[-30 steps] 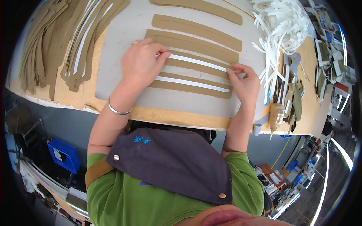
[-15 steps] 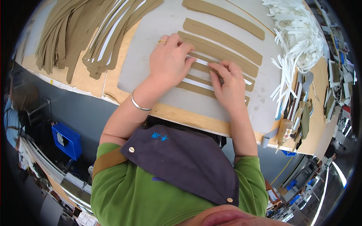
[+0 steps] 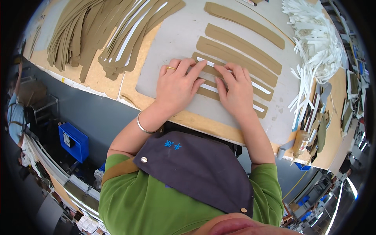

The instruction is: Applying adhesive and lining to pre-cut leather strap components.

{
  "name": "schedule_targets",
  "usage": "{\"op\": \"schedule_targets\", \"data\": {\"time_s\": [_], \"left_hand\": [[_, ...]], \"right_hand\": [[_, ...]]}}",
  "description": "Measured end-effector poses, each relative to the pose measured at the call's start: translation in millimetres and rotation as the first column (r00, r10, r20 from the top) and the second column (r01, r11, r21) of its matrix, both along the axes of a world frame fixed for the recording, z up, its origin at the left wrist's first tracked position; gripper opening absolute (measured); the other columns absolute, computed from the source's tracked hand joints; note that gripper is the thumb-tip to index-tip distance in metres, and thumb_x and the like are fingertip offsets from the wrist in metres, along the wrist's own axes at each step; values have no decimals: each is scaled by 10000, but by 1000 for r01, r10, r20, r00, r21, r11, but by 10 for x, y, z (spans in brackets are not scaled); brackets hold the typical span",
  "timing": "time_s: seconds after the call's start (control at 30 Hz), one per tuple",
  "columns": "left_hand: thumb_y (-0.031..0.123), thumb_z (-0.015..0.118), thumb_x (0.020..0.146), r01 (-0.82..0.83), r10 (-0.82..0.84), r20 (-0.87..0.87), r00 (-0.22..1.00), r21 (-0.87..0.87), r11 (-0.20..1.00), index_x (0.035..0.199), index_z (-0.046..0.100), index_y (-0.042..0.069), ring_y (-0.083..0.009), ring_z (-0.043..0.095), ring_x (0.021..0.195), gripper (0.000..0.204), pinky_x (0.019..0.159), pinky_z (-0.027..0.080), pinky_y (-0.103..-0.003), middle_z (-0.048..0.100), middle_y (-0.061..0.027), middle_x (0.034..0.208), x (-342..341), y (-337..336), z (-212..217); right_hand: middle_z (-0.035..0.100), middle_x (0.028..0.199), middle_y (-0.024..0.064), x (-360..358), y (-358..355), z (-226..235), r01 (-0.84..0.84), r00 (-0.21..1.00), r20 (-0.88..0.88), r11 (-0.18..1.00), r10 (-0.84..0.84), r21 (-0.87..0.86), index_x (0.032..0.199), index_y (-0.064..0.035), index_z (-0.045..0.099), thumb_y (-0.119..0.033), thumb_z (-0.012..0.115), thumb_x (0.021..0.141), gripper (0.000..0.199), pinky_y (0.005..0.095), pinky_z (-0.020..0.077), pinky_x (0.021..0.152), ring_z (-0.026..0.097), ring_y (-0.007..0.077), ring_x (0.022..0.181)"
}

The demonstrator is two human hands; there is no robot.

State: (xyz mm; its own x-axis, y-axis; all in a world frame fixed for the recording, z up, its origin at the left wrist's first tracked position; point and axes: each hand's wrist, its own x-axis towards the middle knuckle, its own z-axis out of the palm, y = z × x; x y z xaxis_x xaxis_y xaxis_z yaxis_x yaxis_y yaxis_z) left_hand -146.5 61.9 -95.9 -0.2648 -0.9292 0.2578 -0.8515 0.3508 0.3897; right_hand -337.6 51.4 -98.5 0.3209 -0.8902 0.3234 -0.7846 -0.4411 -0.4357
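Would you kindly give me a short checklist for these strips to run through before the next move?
1. Left hand steadying the upper white strip: ok, index fingertip near its left end.
2. Right hand at the same strip: ok, index fingertip at it, farther right.
3. That strip within the edges of its brown piece: ok where visible; the hand hides part.
4. Nearest brown piece bearing a white strip: ok, partly hidden.
5. Three farther brown pieces bearing white strips: not ok, none shows.
6. Strips stuck down firmly: cannot tell.
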Motion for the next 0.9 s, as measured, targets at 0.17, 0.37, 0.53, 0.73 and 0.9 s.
{"op": "schedule_targets", "data": {"time_s": [0.17, 0.37, 0.53, 0.73, 0.9], "left_hand": [[253, 723, 817, 17, -17, 32, 999, 7, 1000, 1222, 653, 226, -201, 542, 1002, 412, 821, 399, -385, 587, 26, 1070, -15, -6, 10], [252, 716, 819, 6, -7, 27, 1000, 19, 1000, 1193, 660, 224, -198, 543, 995, 378, 813, 396, -387, 589, 28, 1065, -6, 1, 9], [236, 705, 828, 15, -15, 35, 999, 24, 1000, 1187, 660, 230, -206, 545, 1000, 362, 820, 398, -396, 586, 22, 1078, -46, -37, -1], [222, 697, 842, 13, -15, 65, 998, 29, 999, 1209, 652, 235, -208, 543, 975, 371, 843, 399, -397, 577, 16, 1093, -19, -28, 12], [216, 691, 860, 30, -32, 72, 997, 22, 999, 1215, 653, 231, -200, 541, 942, 358, 840, 398, -387, 573, 16, 1085, -11, -35, -19]], "right_hand": [[588, 1019, 43, -4, 10, 13, 1, 1000, 0, 1000, -1, -16, 1074, -101, 692, -83, 708, 785, 290, 358, 470, 762, 547, 243, 845], [590, 1020, 45, 16, 31, 7, 7, 1000, -3, 1000, -7, -6, 1070, -105, 693, -84, 710, 780, 292, 357, 471, 767, 554, 242, 864], [585, 1068, 41, -51, 59, -38, 31, 999, -30, 999, -32, -22, 1091, -129, 691, -126, 725, 778, 315, 376, 469, 785, 558, 238, 915], [575, 1131, 44, -387, 280, -47, 167, 982, -85, 986, -167, -7, 1148, -159, 673, -182, 735, 786, 368, 397, 444, 867, 540, 255, 1014], [577, 1158, 66, -847, 576, 6, 324, 939, -113, 946, -324, -26, 1161, -136, 665, -165, 727, 804, 363, 395, 432, 898, 534, 278, 1027]]}}
